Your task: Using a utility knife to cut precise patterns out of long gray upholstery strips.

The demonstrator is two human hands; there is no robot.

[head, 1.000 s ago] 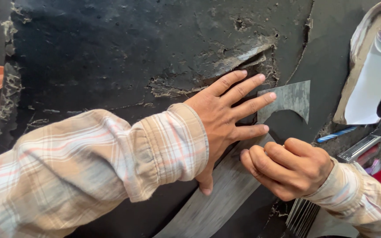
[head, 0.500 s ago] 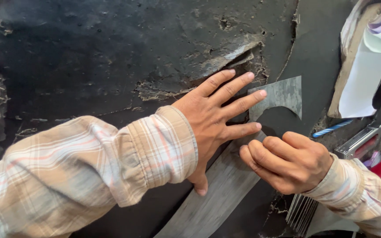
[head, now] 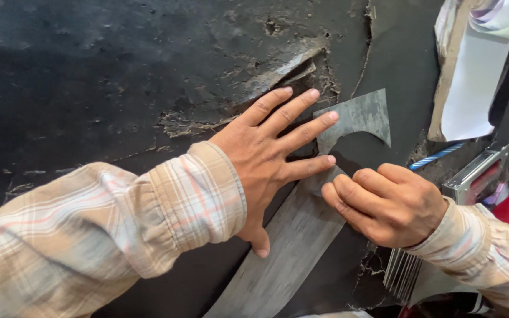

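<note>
1. The left hand (head: 266, 159) lies flat at frame centre, fingers spread and open, palm pressing down on a grey curved template (head: 301, 235). It grips nothing; it only pins.
2. The template runs from the bottom centre of the frame up to a flared, notched tip at upper right of centre. It rests on the dark work surface (head: 119, 76), which is worn and torn.
3. The right hand (head: 384, 203) sits just right of the left, fingers curled in tight against the template's edge. Whether they pinch a tool I cannot tell; nothing shows between them.
4. Handling, judged: the template looks thin, flat and fairly stiff, light, with a smooth face likely to slide unless pressed. Best held by flat pressure mid-length, as here; the narrow neck below the tip looks like the weak spot.
5. Containers: none clearly open to view. At the right edge, a metal-framed object (head: 472, 176) with red parts beside it; contents unreadable.
6. Upper right: white sheets of paper (head: 472, 88); below them a blue twisted rod (head: 437, 156) lying on the surface.
</note>
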